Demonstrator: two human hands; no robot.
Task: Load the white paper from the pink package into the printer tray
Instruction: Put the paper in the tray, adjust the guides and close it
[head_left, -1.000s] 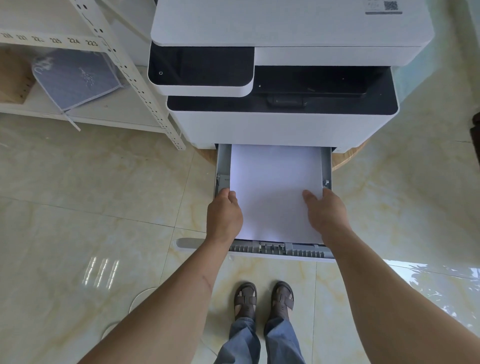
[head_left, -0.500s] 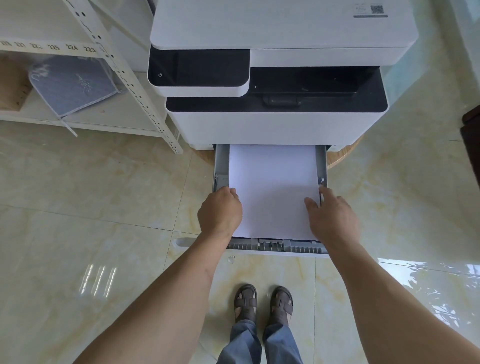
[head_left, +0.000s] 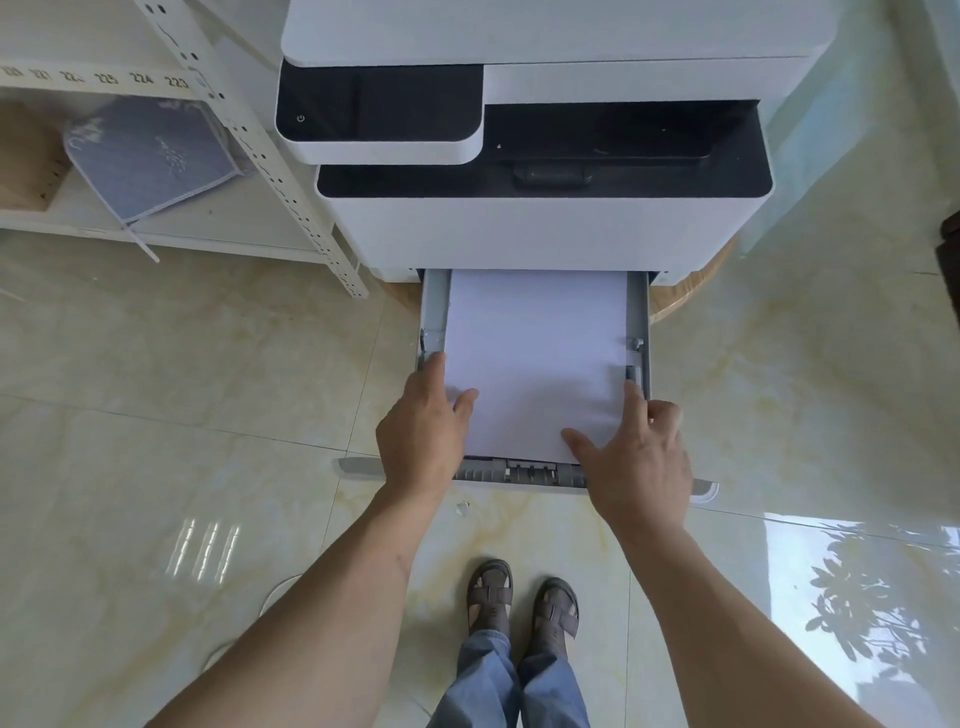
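Note:
A stack of white paper (head_left: 535, 358) lies flat in the grey printer tray (head_left: 435, 312), which is pulled out from the base of the white and black printer (head_left: 540, 228). My left hand (head_left: 423, 431) rests on the paper's near left edge, fingers spread, thumb lying on the sheet. My right hand (head_left: 636, 457) sits at the near right corner, thumb on the paper and index finger stretched along the right edge by the tray's side guide (head_left: 635, 358). Neither hand grips anything. No pink package is in view.
A white metal shelf (head_left: 244, 135) with numbered labels stands to the left, holding a grey-blue folder (head_left: 150, 156). The printer sits on a round wooden base (head_left: 691, 291). Glossy tiled floor surrounds it. My sandalled feet (head_left: 519, 603) stand just below the tray.
Both hands have opened and spread on the paper's near edge. My right hand slid to the right edge, its index finger now stretched along the side guide. The paper stays in the tray.

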